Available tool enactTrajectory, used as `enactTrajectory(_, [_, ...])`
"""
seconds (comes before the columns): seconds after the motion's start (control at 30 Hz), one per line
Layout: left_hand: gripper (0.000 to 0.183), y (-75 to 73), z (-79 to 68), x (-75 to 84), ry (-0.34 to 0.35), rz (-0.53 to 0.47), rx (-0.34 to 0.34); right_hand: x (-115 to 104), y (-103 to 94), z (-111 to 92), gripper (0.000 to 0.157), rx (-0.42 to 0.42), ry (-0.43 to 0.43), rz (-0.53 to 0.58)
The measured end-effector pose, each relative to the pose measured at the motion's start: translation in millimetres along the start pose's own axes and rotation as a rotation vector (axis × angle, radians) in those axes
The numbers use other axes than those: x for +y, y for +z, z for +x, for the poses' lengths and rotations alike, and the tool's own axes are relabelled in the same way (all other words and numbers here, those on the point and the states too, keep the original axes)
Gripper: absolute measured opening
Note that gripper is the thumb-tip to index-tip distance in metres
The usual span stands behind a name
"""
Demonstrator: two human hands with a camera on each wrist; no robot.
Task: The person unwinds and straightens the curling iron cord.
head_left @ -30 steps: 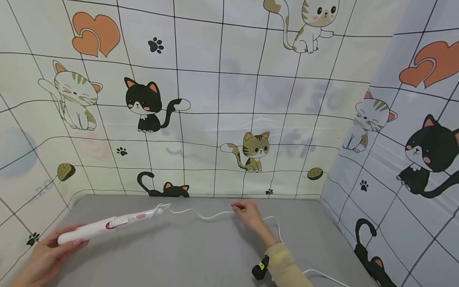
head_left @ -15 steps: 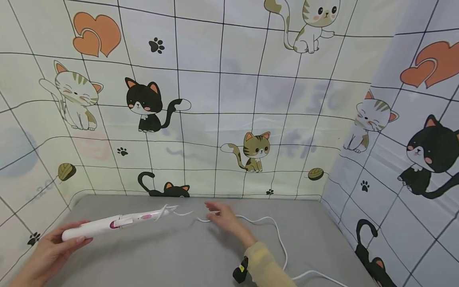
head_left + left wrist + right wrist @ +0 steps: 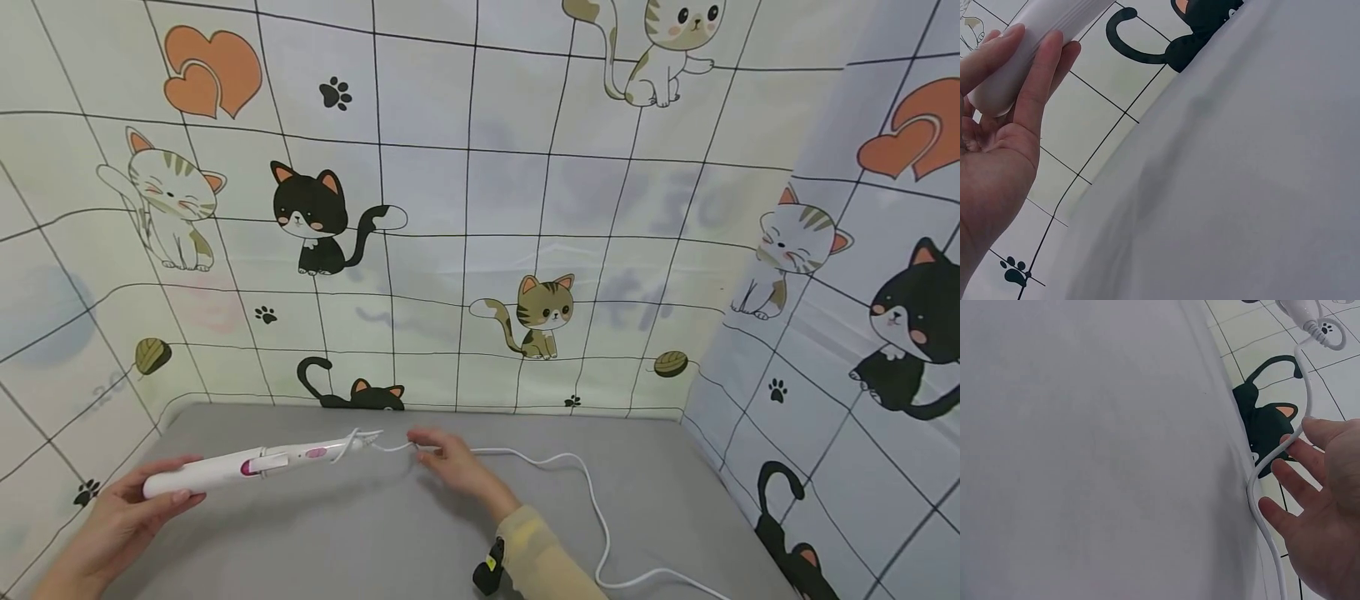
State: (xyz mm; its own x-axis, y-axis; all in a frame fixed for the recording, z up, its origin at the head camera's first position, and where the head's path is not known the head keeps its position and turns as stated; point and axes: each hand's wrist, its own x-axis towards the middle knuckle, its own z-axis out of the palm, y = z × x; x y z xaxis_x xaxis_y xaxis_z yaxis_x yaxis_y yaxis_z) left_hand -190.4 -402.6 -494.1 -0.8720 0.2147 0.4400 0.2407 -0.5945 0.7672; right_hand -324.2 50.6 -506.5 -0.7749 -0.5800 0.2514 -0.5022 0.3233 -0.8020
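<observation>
A white hair curling iron [image 3: 206,477] with pink buttons is held up in the head view, its far end tilted slightly up to the right. My left hand [image 3: 127,517] grips its thick rounded end, thumb on one side and fingers on the other, as the left wrist view also shows. From the opposite end runs a white power cord [image 3: 1265,531], with a loop around the base where it leaves the iron. My right hand [image 3: 453,467] is by the cord near that end. Thumb and forefinger pinch it in the right wrist view, while the other fingers spread loosely.
A grey tabletop [image 3: 360,533] lies under both hands. Behind it and at the sides hangs a white grid-patterned cloth [image 3: 427,192] printed with cats. The cord trails across the table to the lower right. A black device [image 3: 490,568] is strapped to my right wrist.
My right hand has slid left along the cord towards the curling iron, its fingers loosening midway and closing again. The iron has shifted slightly right in my left hand's grip. The view has turned slightly.
</observation>
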Motion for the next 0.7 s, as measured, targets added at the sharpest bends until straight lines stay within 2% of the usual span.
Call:
enactTrajectory(0.23, [0.061,0.0,-0.6,0.4,-0.004,0.037,0.048,-2.8,-0.4,-3.9,0.023,-0.027,0.048,0.005])
enactTrajectory(0.47, [0.056,-2.0,-4.5,0.9,-0.072,0.084,0.139,-5.3,3.4,-6.0,0.016,-0.078,0.028,0.045])
enactTrajectory(0.7, [0.058,-8.9,-8.8,-1.4,-0.062,0.061,0.103,-8.2,4.2,-7.5,0.018,-0.112,0.078,0.158])
